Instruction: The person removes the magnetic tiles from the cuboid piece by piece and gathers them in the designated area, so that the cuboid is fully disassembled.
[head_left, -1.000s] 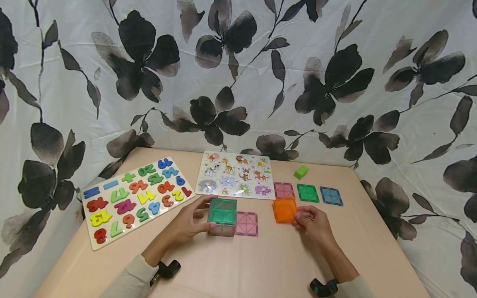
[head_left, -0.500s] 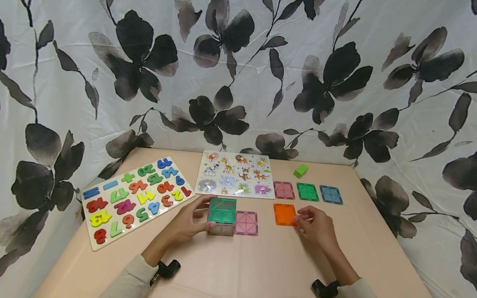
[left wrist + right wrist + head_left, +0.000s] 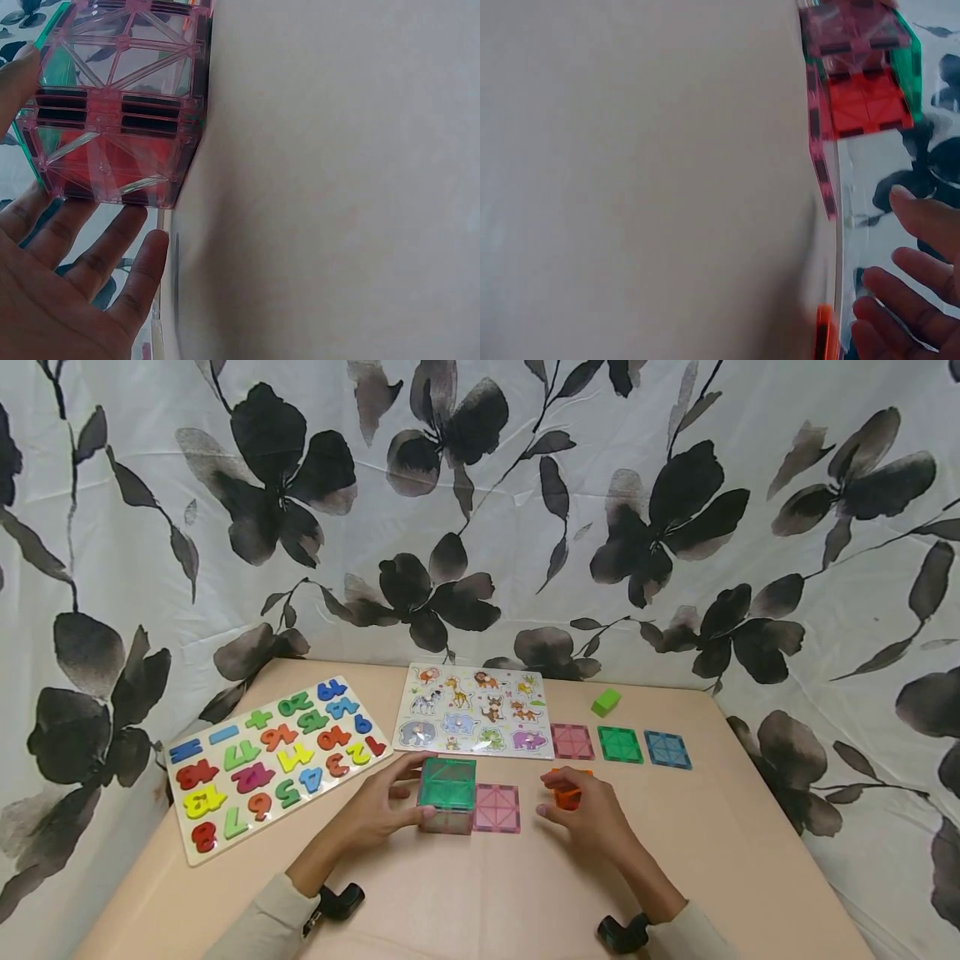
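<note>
A cube of magnetic tiles (image 3: 447,785) with a green top and pink sides stands on the table (image 3: 525,893). My left hand (image 3: 416,787) grips it from the left, thumb on its near side and fingers behind it. The left wrist view shows the cube (image 3: 112,112) close up, with the fingers (image 3: 97,270) lying by its base. A flat pink tile (image 3: 496,808) lies against the cube's right side. My right hand (image 3: 552,793) hovers over an orange tile (image 3: 567,796) and hides most of it. In the right wrist view its fingers (image 3: 915,285) are spread and straight beside the orange tile (image 3: 823,337).
Pink (image 3: 572,742), green (image 3: 620,745) and blue (image 3: 667,749) tiles lie flat in a row behind the right hand, with a small green block (image 3: 606,702) further back. A number puzzle board (image 3: 273,760) and an animal puzzle board (image 3: 472,710) sit to the left. A flowered cloth hangs behind.
The right hand laid the orange tile flat on the table, let go, and moved left over it. The left hand and the cube have stayed put.
</note>
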The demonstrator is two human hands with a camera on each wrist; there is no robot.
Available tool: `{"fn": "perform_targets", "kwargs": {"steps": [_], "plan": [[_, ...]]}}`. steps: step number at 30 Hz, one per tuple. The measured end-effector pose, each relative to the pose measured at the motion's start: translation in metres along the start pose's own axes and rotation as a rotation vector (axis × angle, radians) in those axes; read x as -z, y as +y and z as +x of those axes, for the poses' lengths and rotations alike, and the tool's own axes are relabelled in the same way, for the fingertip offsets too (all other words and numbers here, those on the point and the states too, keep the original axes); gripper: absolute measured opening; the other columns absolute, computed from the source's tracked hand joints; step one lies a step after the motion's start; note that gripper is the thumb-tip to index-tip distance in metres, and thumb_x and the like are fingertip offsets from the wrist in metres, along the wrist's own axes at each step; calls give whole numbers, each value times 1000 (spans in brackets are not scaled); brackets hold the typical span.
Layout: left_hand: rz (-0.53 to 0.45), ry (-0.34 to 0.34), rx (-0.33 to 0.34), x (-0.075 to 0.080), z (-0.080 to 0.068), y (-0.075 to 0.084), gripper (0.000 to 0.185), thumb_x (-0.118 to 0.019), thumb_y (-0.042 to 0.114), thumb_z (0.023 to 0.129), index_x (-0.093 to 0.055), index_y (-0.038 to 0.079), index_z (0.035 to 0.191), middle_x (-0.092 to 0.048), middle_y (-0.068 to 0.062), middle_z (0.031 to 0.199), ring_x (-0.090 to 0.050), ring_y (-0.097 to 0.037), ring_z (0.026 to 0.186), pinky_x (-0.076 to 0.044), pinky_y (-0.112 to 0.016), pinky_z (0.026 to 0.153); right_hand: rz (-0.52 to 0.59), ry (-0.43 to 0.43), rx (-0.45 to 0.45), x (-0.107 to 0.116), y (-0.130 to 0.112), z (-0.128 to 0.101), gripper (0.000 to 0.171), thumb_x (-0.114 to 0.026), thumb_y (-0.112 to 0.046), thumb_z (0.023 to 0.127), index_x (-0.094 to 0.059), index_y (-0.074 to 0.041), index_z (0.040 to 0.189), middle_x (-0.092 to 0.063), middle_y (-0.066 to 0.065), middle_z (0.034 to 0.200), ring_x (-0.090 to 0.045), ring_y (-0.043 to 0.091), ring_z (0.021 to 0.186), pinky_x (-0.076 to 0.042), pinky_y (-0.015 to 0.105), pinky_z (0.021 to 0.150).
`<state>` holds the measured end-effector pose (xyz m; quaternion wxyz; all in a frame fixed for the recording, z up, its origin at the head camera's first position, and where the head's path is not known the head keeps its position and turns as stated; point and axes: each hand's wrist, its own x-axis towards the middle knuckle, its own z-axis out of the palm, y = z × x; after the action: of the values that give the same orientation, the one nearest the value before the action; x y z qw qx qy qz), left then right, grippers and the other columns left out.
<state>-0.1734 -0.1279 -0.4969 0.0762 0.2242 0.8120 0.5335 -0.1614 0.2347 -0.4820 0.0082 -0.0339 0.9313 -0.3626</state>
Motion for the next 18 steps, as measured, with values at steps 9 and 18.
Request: {"fn": "perform_targets", "kwargs": {"steps": [9, 18], "plan": [[2, 6, -6, 0, 0, 0, 75, -83, 32, 94, -45, 23, 158, -57, -9, 154, -55, -37, 142, -51, -63, 114, -107, -147, 152, -28, -19, 6, 66, -98, -27, 76, -71, -23, 136, -69, -2, 136, -58, 25, 130, -50, 54, 116], [-6, 2, 3, 0, 0, -1, 75, -83, 33, 94, -45, 23, 158, -57, -10, 154, -57, -39, 141, -51, -63, 114, -146, -158, 207, -36, -25, 10, 64, -99, -23, 74, -73, -22, 132, -69, 2, 130, -57, 26, 126, -51, 55, 114]]}}
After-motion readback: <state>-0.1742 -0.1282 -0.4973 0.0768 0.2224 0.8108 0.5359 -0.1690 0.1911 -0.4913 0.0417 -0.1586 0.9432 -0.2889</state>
